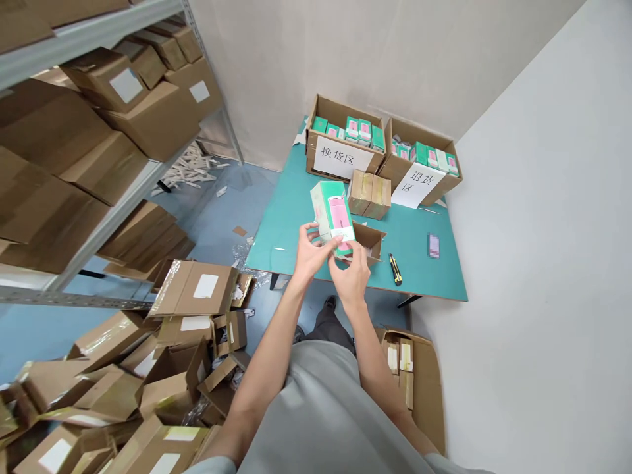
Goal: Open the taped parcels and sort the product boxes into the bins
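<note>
Both my hands hold a green product box [334, 214] with a pink picture on its front, tilted above the teal table [419, 270]. My left hand [310, 253] grips its lower left side, fingers curled round it. My right hand [351, 276] pinches its bottom end. Just behind the box sits a small open cardboard carton [370, 240] on the table.
Two sealed small cartons [369, 193], a yellow-black utility knife [395, 268] and a phone [433, 245] lie on the table. Two labelled cartons [343, 158] [419, 181] of green boxes stand at the back. Shelving with cartons [99, 131] is left; empty cartons [162, 368] litter the floor.
</note>
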A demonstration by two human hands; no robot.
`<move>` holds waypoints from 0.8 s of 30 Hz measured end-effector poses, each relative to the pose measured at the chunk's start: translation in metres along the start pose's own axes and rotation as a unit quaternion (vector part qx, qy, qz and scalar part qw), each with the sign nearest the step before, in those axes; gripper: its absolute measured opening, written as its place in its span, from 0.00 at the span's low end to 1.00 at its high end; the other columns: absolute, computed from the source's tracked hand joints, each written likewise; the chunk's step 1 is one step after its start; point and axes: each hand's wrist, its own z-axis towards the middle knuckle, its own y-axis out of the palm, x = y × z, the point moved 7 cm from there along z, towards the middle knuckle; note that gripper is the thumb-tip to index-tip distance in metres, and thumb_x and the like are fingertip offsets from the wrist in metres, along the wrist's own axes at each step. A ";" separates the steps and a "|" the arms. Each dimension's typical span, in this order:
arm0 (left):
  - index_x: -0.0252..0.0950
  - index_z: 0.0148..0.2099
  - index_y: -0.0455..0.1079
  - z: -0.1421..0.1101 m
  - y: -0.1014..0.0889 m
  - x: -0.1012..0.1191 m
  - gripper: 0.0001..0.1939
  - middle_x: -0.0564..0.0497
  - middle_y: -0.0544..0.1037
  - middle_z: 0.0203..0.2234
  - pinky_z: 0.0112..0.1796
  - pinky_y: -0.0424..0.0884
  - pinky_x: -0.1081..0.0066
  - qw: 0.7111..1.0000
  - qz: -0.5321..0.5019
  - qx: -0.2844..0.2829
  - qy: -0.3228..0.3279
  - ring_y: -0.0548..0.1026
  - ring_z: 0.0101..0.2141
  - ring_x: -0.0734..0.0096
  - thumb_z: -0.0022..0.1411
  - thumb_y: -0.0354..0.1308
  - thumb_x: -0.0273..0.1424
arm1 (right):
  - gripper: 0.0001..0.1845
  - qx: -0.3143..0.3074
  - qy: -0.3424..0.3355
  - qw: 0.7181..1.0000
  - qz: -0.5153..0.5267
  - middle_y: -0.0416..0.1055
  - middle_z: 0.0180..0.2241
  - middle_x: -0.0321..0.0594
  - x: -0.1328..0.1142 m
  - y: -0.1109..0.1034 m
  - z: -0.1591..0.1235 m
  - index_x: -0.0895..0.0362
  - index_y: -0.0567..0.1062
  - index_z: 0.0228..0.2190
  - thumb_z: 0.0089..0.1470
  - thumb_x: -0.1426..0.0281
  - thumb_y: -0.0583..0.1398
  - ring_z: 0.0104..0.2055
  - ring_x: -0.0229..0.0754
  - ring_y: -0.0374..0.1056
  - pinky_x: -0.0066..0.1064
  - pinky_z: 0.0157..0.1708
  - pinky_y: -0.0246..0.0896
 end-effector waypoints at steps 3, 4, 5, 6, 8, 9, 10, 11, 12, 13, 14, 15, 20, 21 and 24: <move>0.41 0.55 0.69 0.006 -0.006 -0.003 0.37 0.44 0.84 0.48 0.44 0.80 0.67 0.997 -0.050 -0.038 -0.040 0.84 0.45 0.62 0.53 0.83 0.47 | 0.26 0.022 0.066 0.986 0.152 0.80 0.54 0.48 0.011 -0.003 0.005 0.52 0.76 0.54 0.57 0.59 0.72 0.48 0.47 0.81 0.40 0.52 0.81; 0.40 0.55 0.71 0.008 -0.009 -0.005 0.35 0.45 0.84 0.47 0.45 0.80 0.68 0.994 -0.071 -0.054 -0.059 0.84 0.45 0.64 0.54 0.82 0.48 | 0.26 0.022 0.100 0.970 0.220 0.81 0.52 0.46 0.016 -0.001 0.006 0.51 0.75 0.52 0.56 0.57 0.73 0.47 0.46 0.81 0.39 0.50 0.82; 0.40 0.54 0.72 0.009 -0.010 -0.007 0.34 0.46 0.85 0.47 0.45 0.80 0.69 0.990 -0.091 -0.070 -0.079 0.84 0.44 0.65 0.54 0.82 0.47 | 0.27 0.018 0.136 0.947 0.290 0.82 0.50 0.45 0.021 0.003 0.006 0.51 0.74 0.51 0.55 0.56 0.74 0.46 0.46 0.82 0.39 0.49 0.83; 0.40 0.54 0.73 0.010 -0.011 -0.009 0.33 0.46 0.85 0.46 0.43 0.80 0.70 0.986 -0.110 -0.086 -0.096 0.84 0.43 0.66 0.54 0.83 0.47 | 0.28 0.009 0.173 0.919 0.354 0.83 0.48 0.43 0.026 0.008 0.005 0.51 0.73 0.50 0.54 0.55 0.75 0.46 0.46 0.82 0.40 0.49 0.83; 0.40 0.54 0.73 0.010 -0.010 -0.013 0.33 0.48 0.85 0.46 0.39 0.79 0.71 0.976 -0.148 -0.112 -0.116 0.83 0.40 0.67 0.53 0.83 0.44 | 0.28 -0.019 0.237 0.863 0.447 0.85 0.45 0.41 0.032 0.020 0.001 0.51 0.73 0.49 0.53 0.55 0.75 0.43 0.45 0.83 0.41 0.51 0.84; 0.40 0.54 0.73 0.010 -0.008 -0.015 0.33 0.48 0.86 0.47 0.36 0.78 0.72 0.972 -0.163 -0.121 -0.121 0.83 0.40 0.67 0.53 0.83 0.43 | 0.27 -0.035 0.261 0.839 0.475 0.85 0.44 0.40 0.034 0.027 -0.002 0.51 0.74 0.49 0.54 0.55 0.75 0.42 0.44 0.84 0.41 0.52 0.85; 0.40 0.54 0.73 0.009 -0.006 -0.017 0.32 0.47 0.86 0.47 0.33 0.77 0.72 0.968 -0.177 -0.128 -0.124 0.83 0.39 0.67 0.53 0.83 0.42 | 0.26 -0.052 0.281 0.819 0.497 0.86 0.44 0.40 0.035 0.033 -0.005 0.52 0.75 0.48 0.54 0.56 0.75 0.42 0.44 0.84 0.41 0.53 0.85; 0.40 0.54 0.73 0.007 -0.004 -0.019 0.31 0.47 0.86 0.48 0.31 0.75 0.73 0.965 -0.188 -0.134 -0.127 0.83 0.39 0.66 0.54 0.82 0.40 | 0.24 -0.066 0.297 0.802 0.515 0.86 0.43 0.40 0.036 0.039 -0.008 0.52 0.76 0.47 0.55 0.56 0.75 0.42 0.44 0.84 0.40 0.54 0.85; 0.40 0.53 0.73 0.006 -0.001 -0.021 0.29 0.47 0.86 0.48 0.30 0.75 0.73 0.962 -0.196 -0.139 -0.131 0.83 0.40 0.65 0.54 0.81 0.40 | 0.22 -0.078 0.309 0.786 0.529 0.86 0.43 0.40 0.036 0.043 -0.011 0.53 0.77 0.47 0.56 0.57 0.74 0.43 0.43 0.85 0.39 0.54 0.85; 0.39 0.53 0.73 0.005 0.001 -0.022 0.29 0.46 0.86 0.48 0.29 0.74 0.73 0.960 -0.201 -0.142 -0.136 0.84 0.40 0.64 0.55 0.80 0.39 | 0.20 -0.086 0.319 0.773 0.541 0.86 0.43 0.39 0.036 0.047 -0.013 0.53 0.78 0.46 0.58 0.57 0.73 0.43 0.43 0.85 0.38 0.55 0.85; 0.39 0.53 0.73 0.003 0.002 -0.023 0.28 0.46 0.86 0.47 0.28 0.74 0.73 0.958 -0.204 -0.143 -0.139 0.84 0.40 0.63 0.55 0.79 0.39 | 0.18 -0.092 0.326 0.764 0.549 0.86 0.43 0.39 0.036 0.050 -0.014 0.53 0.79 0.46 0.59 0.57 0.72 0.44 0.43 0.85 0.37 0.54 0.85; 0.39 0.53 0.73 0.003 0.003 -0.024 0.28 0.45 0.86 0.46 0.27 0.73 0.73 0.958 -0.205 -0.143 -0.140 0.84 0.41 0.61 0.55 0.78 0.40 | 0.17 -0.099 0.331 0.759 0.552 0.86 0.43 0.39 0.036 0.051 -0.015 0.52 0.79 0.46 0.61 0.57 0.71 0.45 0.43 0.85 0.36 0.54 0.85; 0.40 0.53 0.73 0.003 -0.006 -0.018 0.30 0.46 0.85 0.48 0.35 0.79 0.69 0.968 -0.184 -0.119 -0.119 0.85 0.44 0.59 0.52 0.80 0.40 | 0.24 -0.157 0.319 0.802 0.480 0.85 0.41 0.40 0.041 0.048 -0.014 0.53 0.79 0.47 0.62 0.49 0.71 0.38 0.44 0.86 0.31 0.37 0.85; 0.41 0.53 0.72 0.004 -0.009 -0.016 0.32 0.47 0.85 0.48 0.37 0.80 0.68 0.970 -0.182 -0.114 -0.115 0.85 0.45 0.59 0.51 0.81 0.40 | 0.25 -0.154 0.306 0.822 0.455 0.84 0.41 0.40 0.043 0.044 -0.012 0.53 0.78 0.47 0.61 0.47 0.72 0.35 0.42 0.85 0.30 0.34 0.84; 0.42 0.53 0.71 0.006 -0.014 -0.012 0.35 0.50 0.86 0.48 0.39 0.79 0.69 0.974 -0.173 -0.097 -0.107 0.84 0.45 0.63 0.48 0.83 0.40 | 0.26 -0.099 0.259 0.868 0.411 0.82 0.44 0.38 0.045 0.027 -0.006 0.52 0.75 0.45 0.58 0.48 0.74 0.34 0.40 0.84 0.29 0.37 0.83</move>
